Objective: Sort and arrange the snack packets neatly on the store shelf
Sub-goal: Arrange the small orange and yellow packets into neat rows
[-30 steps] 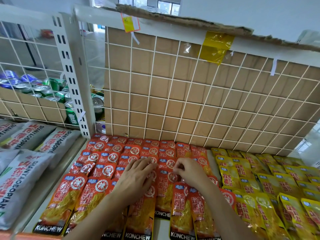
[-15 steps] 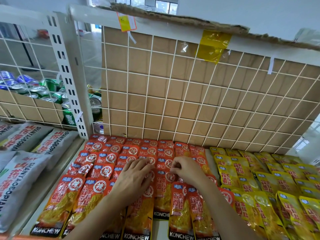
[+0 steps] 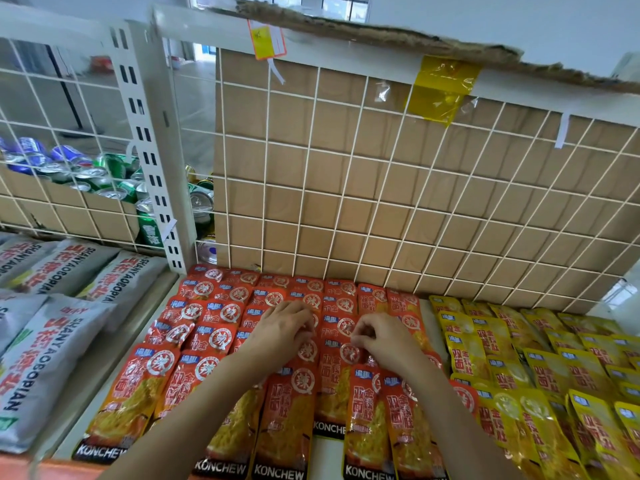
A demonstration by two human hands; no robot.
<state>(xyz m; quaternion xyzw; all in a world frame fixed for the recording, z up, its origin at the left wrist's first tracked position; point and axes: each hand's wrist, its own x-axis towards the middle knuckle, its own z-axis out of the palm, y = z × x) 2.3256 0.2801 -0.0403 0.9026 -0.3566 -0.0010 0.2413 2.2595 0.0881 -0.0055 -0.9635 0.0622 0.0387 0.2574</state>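
Red KONCHEW snack packets (image 3: 207, 336) lie in overlapping rows on the white shelf (image 3: 329, 448), filling its left and middle part. Yellow packets (image 3: 540, 368) of the same kind fill the right part. My left hand (image 3: 282, 332) rests flat, fingers spread, on the red packets in the middle rows. My right hand (image 3: 384, 336) is just to its right, with fingertips curled and pinching the top edge of a red packet (image 3: 337, 379) in the middle column. Both forearms reach in from the bottom edge.
A white wire grid backed by cardboard (image 3: 398, 202) closes the shelf's rear. A slotted white upright (image 3: 145, 150) stands at the left. Behind it lie drink cans (image 3: 104, 174) in a cardboard tray. Grey SHANYAOBOPIAN bags (image 3: 45, 341) fill the neighbouring shelf to the left.
Both hands have shifted slightly toward the back of the shelf over the red packets. The right hand's fingers stay curled on the packet edge.
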